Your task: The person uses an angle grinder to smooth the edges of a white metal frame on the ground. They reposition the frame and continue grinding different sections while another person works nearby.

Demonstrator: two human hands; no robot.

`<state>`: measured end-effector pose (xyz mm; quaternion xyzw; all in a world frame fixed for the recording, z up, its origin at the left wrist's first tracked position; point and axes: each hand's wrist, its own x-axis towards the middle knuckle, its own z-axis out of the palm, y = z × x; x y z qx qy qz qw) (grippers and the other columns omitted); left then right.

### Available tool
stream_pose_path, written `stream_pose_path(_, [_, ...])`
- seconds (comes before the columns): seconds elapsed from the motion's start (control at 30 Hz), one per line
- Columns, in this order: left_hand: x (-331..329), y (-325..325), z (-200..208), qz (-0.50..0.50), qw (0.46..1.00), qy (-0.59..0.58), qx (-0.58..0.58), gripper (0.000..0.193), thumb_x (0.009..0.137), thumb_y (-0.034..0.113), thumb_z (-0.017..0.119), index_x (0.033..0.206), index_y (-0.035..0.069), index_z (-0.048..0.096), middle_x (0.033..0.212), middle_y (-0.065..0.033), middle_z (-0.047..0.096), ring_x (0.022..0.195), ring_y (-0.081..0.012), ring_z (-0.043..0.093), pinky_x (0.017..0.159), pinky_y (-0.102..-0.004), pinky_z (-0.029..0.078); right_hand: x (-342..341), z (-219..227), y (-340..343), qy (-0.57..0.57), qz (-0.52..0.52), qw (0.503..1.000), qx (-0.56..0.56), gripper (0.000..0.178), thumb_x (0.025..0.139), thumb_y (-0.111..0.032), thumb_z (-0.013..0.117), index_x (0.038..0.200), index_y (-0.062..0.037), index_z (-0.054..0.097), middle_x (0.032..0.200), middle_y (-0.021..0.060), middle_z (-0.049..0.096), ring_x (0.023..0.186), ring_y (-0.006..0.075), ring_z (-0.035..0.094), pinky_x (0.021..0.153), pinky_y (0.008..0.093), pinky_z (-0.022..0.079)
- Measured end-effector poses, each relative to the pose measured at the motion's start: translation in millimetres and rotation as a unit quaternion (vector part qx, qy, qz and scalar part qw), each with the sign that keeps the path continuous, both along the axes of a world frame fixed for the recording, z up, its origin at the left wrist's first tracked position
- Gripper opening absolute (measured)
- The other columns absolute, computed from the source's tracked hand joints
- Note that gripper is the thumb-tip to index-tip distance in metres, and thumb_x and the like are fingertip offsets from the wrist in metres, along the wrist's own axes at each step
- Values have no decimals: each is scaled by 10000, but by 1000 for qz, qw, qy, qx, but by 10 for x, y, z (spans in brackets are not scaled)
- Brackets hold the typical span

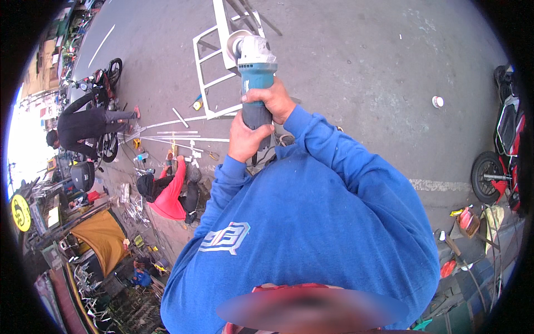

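Note:
Both of my hands are closed around a teal and black angle grinder (259,69) with a grey, worn head. My left hand (246,136) wraps the dark rear end of its body. Farther forward, my right hand (276,100) grips the teal middle section. A pale round disc (238,40) sits at the grinder's left front, over or against a white metal frame (201,78) with crossbars. Whether the disc touches the metal, I cannot tell. The frame lies on the grey pavement, partly hidden behind the grinder.
Thin white metal strips (178,139) and a tape measure (197,104) lie to the left. A person in a red top (169,195) crouches there. Beyond, a person in dark clothes (83,127) is beside a motorcycle (114,72). Another motorcycle (500,161) stands right, past a white round container (438,102).

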<state>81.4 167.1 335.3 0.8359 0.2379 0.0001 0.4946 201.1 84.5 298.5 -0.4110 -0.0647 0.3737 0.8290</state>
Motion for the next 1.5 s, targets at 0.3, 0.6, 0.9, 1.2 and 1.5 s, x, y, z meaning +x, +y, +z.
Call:
stream_pose_path(0.3, [21,32,6,-17,1000,-6,9,427,690,164,731,1054,-16,599,938,-72,671,818,-161,638,742,-315,512,-30,-38,34,26,-5,1000,-1,361,654,-98,743,982,-47,601,863,36,613,761,156,598,713,307,492])
stream_pose_path(0.6, [10,77,-4,-19,999,13,-26,440,686,166,730,1059,-24,594,963,-78,669,844,-162,637,759,-315,509,-29,-57,79,-14,-24,999,-28,363,652,-89,746,984,-49,605,859,28,612,766,151,593,713,306,488])
stream_pose_path(0.9, [-3,64,-55,-8,999,-21,-30,473,649,205,767,1022,-27,591,929,-103,658,833,-177,633,740,-324,510,-39,-80,73,-29,-34,998,-38,387,640,-108,766,985,-43,605,860,33,613,773,148,592,714,301,487])
stream_pose_path(1.2, [2,31,-79,3,996,-56,-68,469,644,212,778,999,-28,587,882,-102,644,781,-182,615,707,-332,507,-28,-58,38,-51,-31,998,-33,415,627,-105,775,1001,-46,607,872,30,609,777,154,585,725,308,488])
stream_pose_path(1.5, [-27,53,-124,-15,998,-48,-45,451,692,163,731,1082,-11,585,968,-66,660,847,-147,624,756,-307,507,-27,-70,22,-74,-24,996,-44,427,630,-117,772,1015,-43,602,884,32,611,785,154,591,723,300,488])
